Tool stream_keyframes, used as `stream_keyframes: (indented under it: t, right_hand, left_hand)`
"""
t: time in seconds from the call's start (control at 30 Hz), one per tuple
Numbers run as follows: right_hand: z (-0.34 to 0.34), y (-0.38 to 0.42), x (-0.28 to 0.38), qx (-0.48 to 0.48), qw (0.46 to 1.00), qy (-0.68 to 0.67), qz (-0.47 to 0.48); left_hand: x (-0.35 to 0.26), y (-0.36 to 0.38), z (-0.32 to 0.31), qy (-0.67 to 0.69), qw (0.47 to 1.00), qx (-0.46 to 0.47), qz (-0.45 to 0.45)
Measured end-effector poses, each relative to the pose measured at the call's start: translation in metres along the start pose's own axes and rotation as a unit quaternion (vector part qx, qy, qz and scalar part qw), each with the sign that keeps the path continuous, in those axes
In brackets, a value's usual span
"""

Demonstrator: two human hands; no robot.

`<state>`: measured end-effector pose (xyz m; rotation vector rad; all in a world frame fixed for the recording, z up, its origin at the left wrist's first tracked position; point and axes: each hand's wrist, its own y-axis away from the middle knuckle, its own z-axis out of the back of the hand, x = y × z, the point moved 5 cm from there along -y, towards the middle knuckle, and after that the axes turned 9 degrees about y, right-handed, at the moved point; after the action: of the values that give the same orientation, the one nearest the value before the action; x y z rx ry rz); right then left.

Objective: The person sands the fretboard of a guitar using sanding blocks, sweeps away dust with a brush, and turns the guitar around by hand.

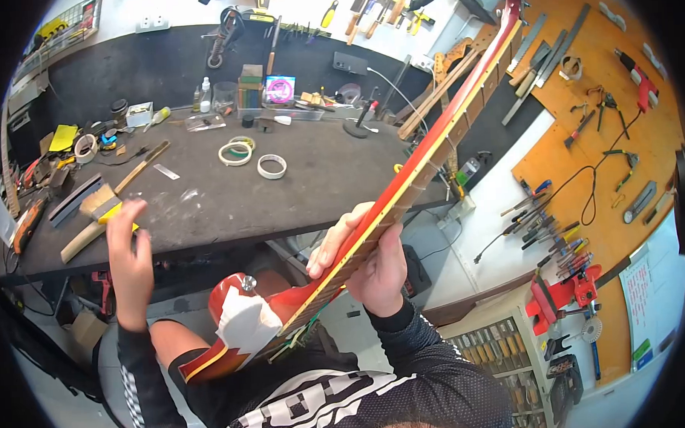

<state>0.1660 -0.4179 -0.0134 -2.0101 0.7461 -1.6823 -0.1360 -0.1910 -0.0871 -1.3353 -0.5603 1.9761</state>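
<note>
A red electric guitar lies across my lap, its body (234,361) low and its neck (431,154) slanting up to the right. White paper or cloth (246,317) covers part of the body, beside a metal knob. My right hand (367,262) is wrapped round the neck near the body, fingers on one side and thumb on the other. My left hand (130,251) is raised at the bench's front edge with its fingers apart and nothing in it. Just beyond it is a wide brush (101,203) with a yellow band.
On the dark workbench (229,207) are tape rolls (271,167), a wooden-handled tool (143,166), a metal-edged block (76,200) and bottles (205,94). Tools hang on the right wall board (582,160). A red vise (560,301) stands above drawers (506,352) at lower right.
</note>
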Motion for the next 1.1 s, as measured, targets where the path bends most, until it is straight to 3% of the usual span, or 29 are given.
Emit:
stream_keyframes:
  t: [0.03,0.07,0.13,0.2,0.23,0.37,0.47,0.67,0.9,1.1]
  right_hand:
    - [0.001,-0.001,-0.004,0.017,1.000,0.000,0.009]
    - [0.001,-0.001,-0.004,0.015,1.000,-0.002,0.008]
    - [0.002,0.000,-0.004,0.013,1.000,-0.007,0.015]
    - [0.002,0.000,0.001,0.020,1.000,0.002,0.014]
    - [0.002,-0.001,0.004,0.024,1.000,0.004,0.013]
    - [0.006,-0.012,0.015,0.074,0.997,0.016,0.011]
    - [0.005,-0.035,0.044,0.045,0.998,-0.013,0.042]
    - [0.016,-0.075,0.090,0.108,0.983,-0.110,0.098]
    - [0.017,-0.091,0.119,0.153,0.976,-0.093,0.125]
    - [0.020,-0.095,0.126,0.144,0.973,-0.097,0.151]
  left_hand:
    - [-0.019,0.016,-0.014,0.227,0.972,0.042,0.041]
    - [-0.044,0.033,-0.026,0.440,0.890,0.082,0.082]
    - [-0.103,0.059,-0.043,0.564,0.802,0.192,0.050]
    - [-0.121,0.083,-0.059,0.600,0.767,0.206,0.091]
    - [-0.114,0.093,-0.064,0.593,0.770,0.195,0.133]
    - [-0.108,0.105,-0.068,0.558,0.806,0.157,0.122]
    - [-0.110,0.109,-0.066,0.549,0.812,0.159,0.120]
    - [-0.111,0.121,-0.066,0.549,0.812,0.151,0.130]
    - [-0.113,0.129,-0.063,0.518,0.835,0.153,0.102]
    - [-0.118,0.132,-0.059,0.524,0.825,0.161,0.137]
